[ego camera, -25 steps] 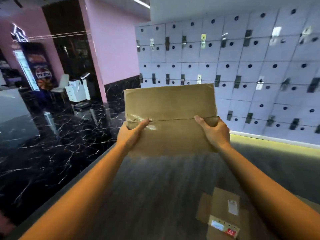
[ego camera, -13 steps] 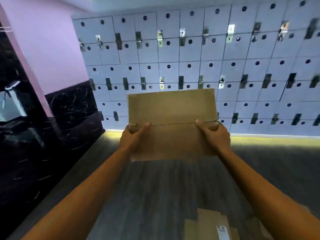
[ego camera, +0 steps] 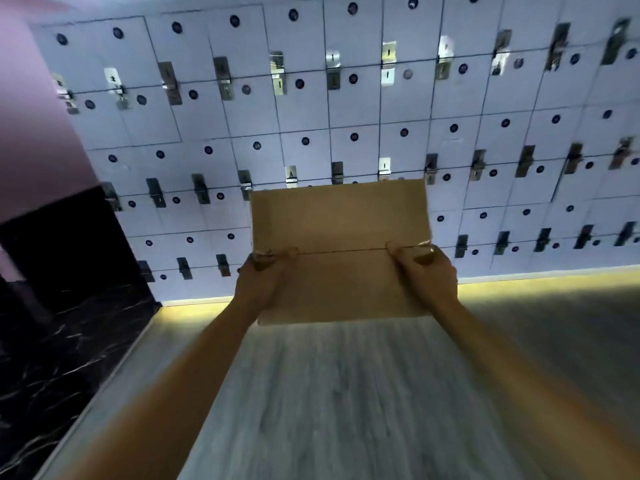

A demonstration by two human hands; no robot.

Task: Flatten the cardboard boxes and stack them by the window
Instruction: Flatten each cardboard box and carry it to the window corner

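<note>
- Held up at chest height in front of the lockers (ego camera: 346, 109): one cardboard box (ego camera: 339, 251), out over the grey wood-grain floor (ego camera: 346, 393) and touching neither.
- Left hand (ego camera: 263, 282) gripping the box's left edge, thumb hooked over the centre seam; right hand (ego camera: 424, 271) gripping the right edge the same way.
- Likely to slip or swing if either grip loosens, since only the two side edges are held (nothing supports it from below).
- Could buckle along the centre seam, where the two flaps meet and a scrap of clear tape shows at each end; a hard squeeze there might pop the flaps apart.
- Cannot tell whether already flattened, with only the broad face showing; if not, stacking now would leave a bulky pile.
- No window in view, so a risk of walking the wrong way.
- Plain brown cardboard, matte, rectangular, lightly creased.
- Pale flat locker doors with dark round spots and shiny metal latches; glossy black veined marble at the left; a yellow light strip at the lockers' base.
</note>
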